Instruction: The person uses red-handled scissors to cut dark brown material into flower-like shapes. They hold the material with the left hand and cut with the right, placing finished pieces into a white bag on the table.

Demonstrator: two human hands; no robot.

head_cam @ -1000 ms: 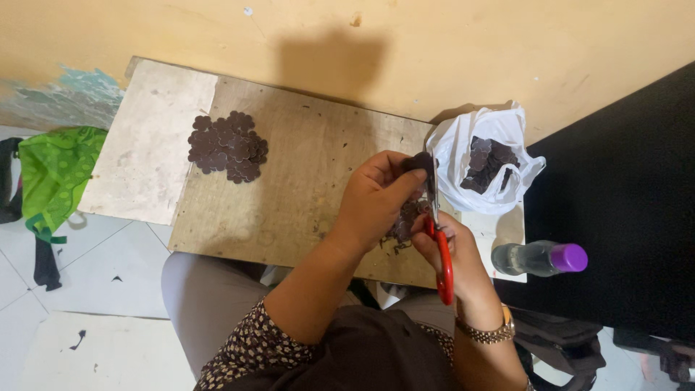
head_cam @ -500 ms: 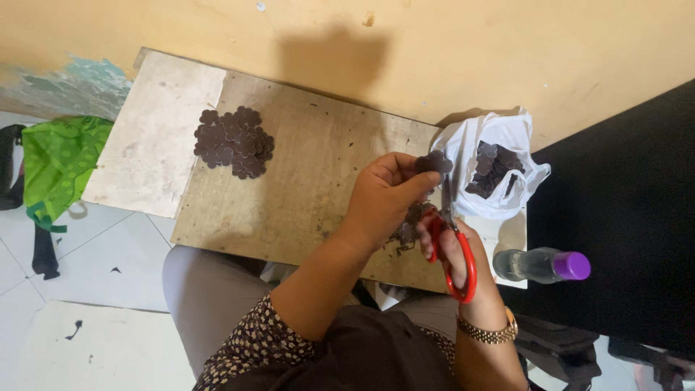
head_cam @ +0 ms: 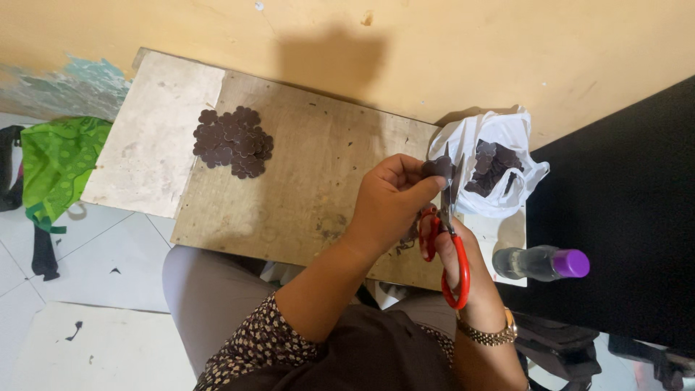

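Observation:
My left hand (head_cam: 391, 199) pinches a small dark brown flower-shaped piece (head_cam: 437, 168) above the right part of a wooden board (head_cam: 311, 159). My right hand (head_cam: 463, 253) grips red-handled scissors (head_cam: 449, 246), whose blades point up and meet the piece. A pile of the same dark cut pieces (head_cam: 233, 140) lies on the board at the left. A white plastic bag (head_cam: 486, 170) holding more dark pieces sits just right of my hands. A gold watch is on my right wrist.
A clear bottle with a purple cap (head_cam: 539, 262) lies at the board's right end. A green cloth bag (head_cam: 56, 166) sits on the tiled floor at left. A yellow wall runs behind; a black surface (head_cam: 630, 217) fills the right.
Both hands have shifted slightly up and right with the piece, and the scissors now stand more upright against it. The pile and bag have not moved.

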